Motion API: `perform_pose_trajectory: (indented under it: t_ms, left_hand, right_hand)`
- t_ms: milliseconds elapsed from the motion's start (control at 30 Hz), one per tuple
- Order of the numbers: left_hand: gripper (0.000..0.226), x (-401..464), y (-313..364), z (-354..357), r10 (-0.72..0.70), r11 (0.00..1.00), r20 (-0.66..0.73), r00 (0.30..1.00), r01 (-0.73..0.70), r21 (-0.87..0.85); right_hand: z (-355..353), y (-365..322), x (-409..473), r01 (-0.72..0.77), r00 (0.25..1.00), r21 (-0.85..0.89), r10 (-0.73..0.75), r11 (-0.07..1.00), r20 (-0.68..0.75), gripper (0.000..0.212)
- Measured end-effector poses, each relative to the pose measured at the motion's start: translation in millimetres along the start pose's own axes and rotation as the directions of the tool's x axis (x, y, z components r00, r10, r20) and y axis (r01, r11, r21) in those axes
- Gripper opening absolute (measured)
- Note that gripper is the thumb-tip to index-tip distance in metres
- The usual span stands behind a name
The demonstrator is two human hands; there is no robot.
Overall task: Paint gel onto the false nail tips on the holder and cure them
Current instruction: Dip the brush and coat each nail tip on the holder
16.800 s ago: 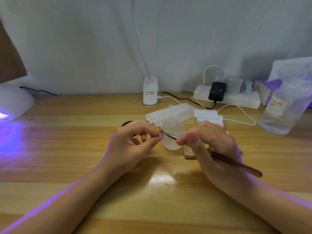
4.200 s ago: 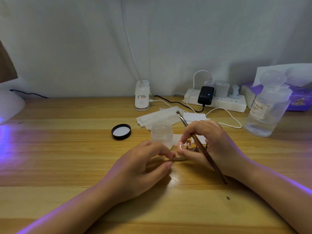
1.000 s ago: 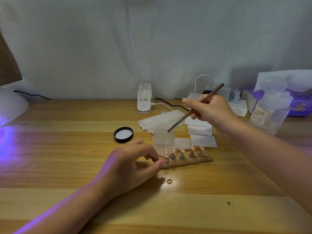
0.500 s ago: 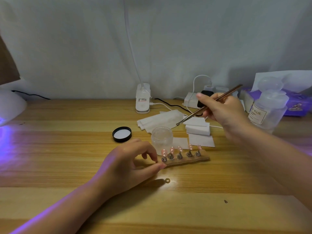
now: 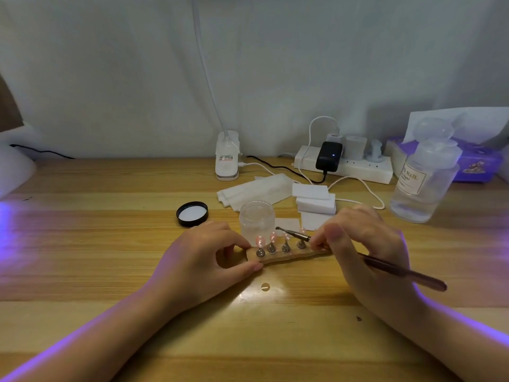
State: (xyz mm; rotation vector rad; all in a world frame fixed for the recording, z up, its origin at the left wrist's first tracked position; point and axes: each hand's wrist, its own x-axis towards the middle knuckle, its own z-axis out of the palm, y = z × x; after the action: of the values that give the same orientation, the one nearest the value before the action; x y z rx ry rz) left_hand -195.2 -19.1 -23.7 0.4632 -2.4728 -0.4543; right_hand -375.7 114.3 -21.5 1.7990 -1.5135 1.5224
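Note:
A small wooden holder (image 5: pixel 278 259) lies mid-table with several pink false nail tips (image 5: pixel 273 237) standing on metal pegs. My left hand (image 5: pixel 203 257) pinches the holder's left end between thumb and fingers. My right hand (image 5: pixel 366 249) grips a thin metal-tipped brush (image 5: pixel 399 272); its tip (image 5: pixel 278 229) reaches over the middle nail tips. An open clear gel jar (image 5: pixel 257 220) stands just behind the holder. The holder's right end is hidden by my right hand.
The jar's black lid (image 5: pixel 192 213) lies to the left. White wipes (image 5: pixel 256 190) and foam blocks (image 5: pixel 315 201), a power strip (image 5: pixel 344 165), a clear pump bottle (image 5: pixel 425 177) and a tissue box (image 5: pixel 476 164) sit behind. A curing lamp (image 5: pixel 12 166) glows purple at far left.
My right hand has come down from above the wipes to the holder, bringing the brush tip onto the nail tips. My left hand stays on the holder's left end.

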Motion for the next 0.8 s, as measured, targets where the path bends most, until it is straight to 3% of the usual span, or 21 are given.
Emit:
perform_pose_trajectory:
  t_ms: [500,800]
  left_hand:
    - [0.041,0.0,0.5,1.0,0.012,1.0,0.001,1.0,-0.012,-0.014]
    - [0.039,0.1,-0.4,1.2,0.034,0.999,0.0,0.999,-0.034,-0.028]
  right_hand:
    - [2.7,0.9,-7.1,0.07,0.998,-0.055,-0.07,0.996,0.005,0.059]
    - [5.1,-0.8,-6.4,0.009,1.0,-0.067,-0.009,0.998,-0.003,0.057]
